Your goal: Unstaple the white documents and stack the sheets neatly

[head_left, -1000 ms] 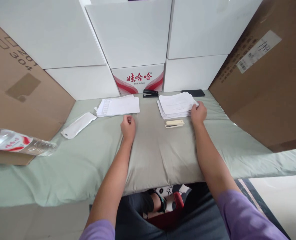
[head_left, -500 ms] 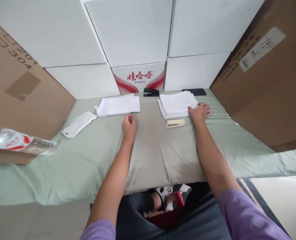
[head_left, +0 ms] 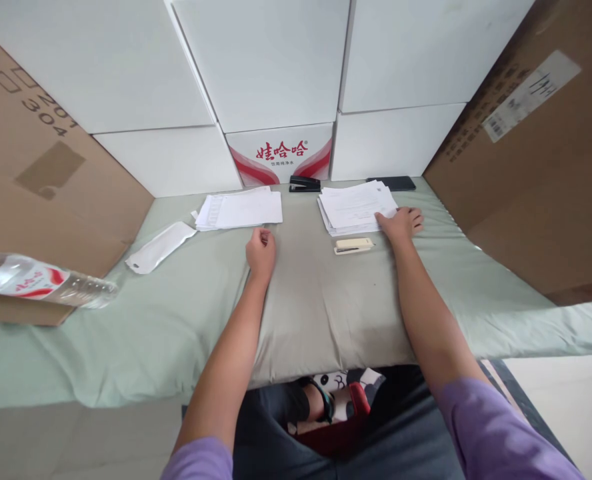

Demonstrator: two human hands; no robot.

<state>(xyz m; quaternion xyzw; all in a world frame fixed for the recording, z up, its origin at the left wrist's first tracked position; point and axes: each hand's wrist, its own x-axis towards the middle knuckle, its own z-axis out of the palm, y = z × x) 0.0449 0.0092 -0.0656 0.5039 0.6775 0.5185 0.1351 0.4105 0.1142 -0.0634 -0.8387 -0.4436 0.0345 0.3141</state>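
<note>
My right hand (head_left: 401,225) lies flat with its fingers spread on the near right corner of a stack of printed papers (head_left: 353,207). A small cream stapler (head_left: 353,246) sits just in front of that stack, to the left of the hand. My left hand (head_left: 261,251) rests curled in a loose fist on the grey cloth (head_left: 316,300), holding nothing, just below a second pile of papers (head_left: 241,209).
A black stapler (head_left: 305,184) and a dark phone (head_left: 391,183) lie at the back by white boxes (head_left: 271,73). A white flat pouch (head_left: 160,247) is at left, a water bottle (head_left: 41,280) farther left. Brown cartons (head_left: 536,153) flank both sides.
My right hand has slid slightly to the right along the stack's edge and its fingers have spread flat. The left hand stays put.
</note>
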